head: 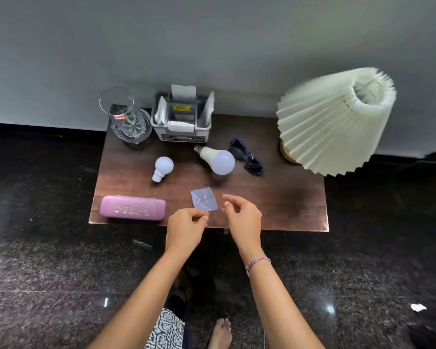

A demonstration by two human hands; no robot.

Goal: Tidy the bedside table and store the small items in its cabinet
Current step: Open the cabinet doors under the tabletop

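Brown desk (287,202) against grey wall. Pleated lamp (335,122) at rear R. Grey caddy (161,132) rear centre, w/ white papers (183,93) upright in its slots. To its L, tall glass (118,109) stands in a cut-glass dish (146,129). Pink case (132,210), closed, at front L edge. Big bulb (218,159) lies mid-desk, sunglasses (249,159) just beside it. Small bulb (163,168) further L. Clear packet (203,201) front centre: L hand (184,225) pinches its near corner. R hand (243,217) just beside, fingers loosely curled, holding nothing.

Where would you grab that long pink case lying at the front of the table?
Probably across the middle of the pink case, from above. It lies flat, long side along the table's front edge, so one hand can span its narrow width. The left hand is nearest.
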